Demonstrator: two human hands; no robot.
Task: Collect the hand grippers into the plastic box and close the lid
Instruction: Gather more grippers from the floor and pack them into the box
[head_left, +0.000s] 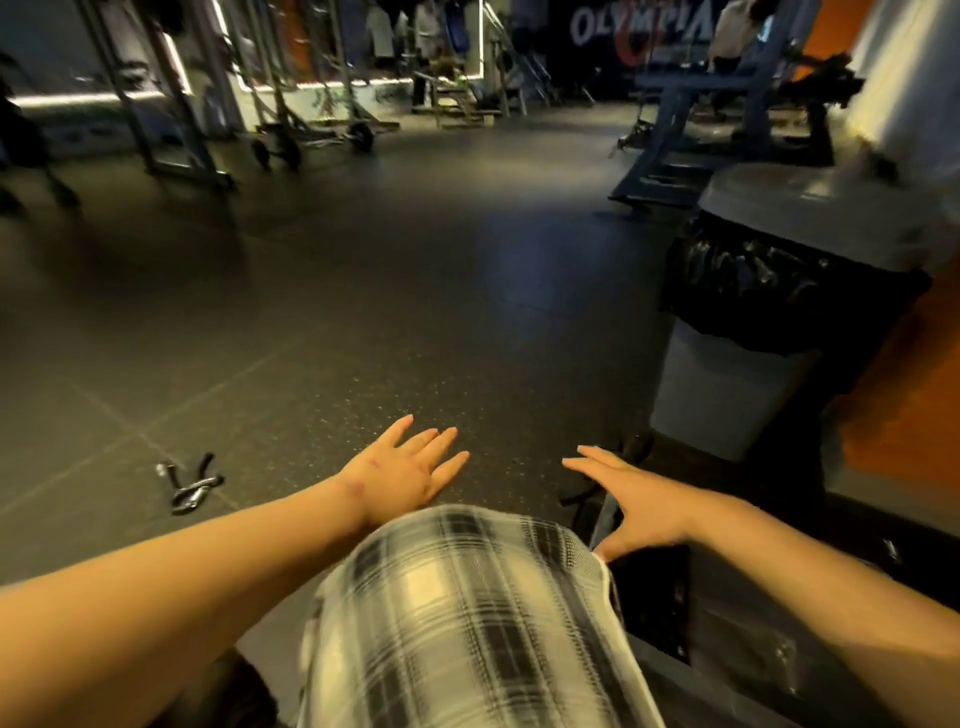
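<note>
Dark rubber floor (363, 312) filled most of the frame. Bin (727, 395) with black liner stood at right. Plaid knee (467, 597) was bottom centre. Left hand (410, 467) and right hand (634, 499) were both fingers straight, spread, holding nothing. Hand gripper (189, 483) lay on floor, lower left, well apart from left hand.

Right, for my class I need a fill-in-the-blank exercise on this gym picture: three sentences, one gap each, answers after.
1. The left hand and the right hand hold ____.
2. A hand gripper lies on the ____, left of the left hand.
3. The bin on the right is lined with a bag coloured ____.
Answers: nothing; floor; black.
</note>
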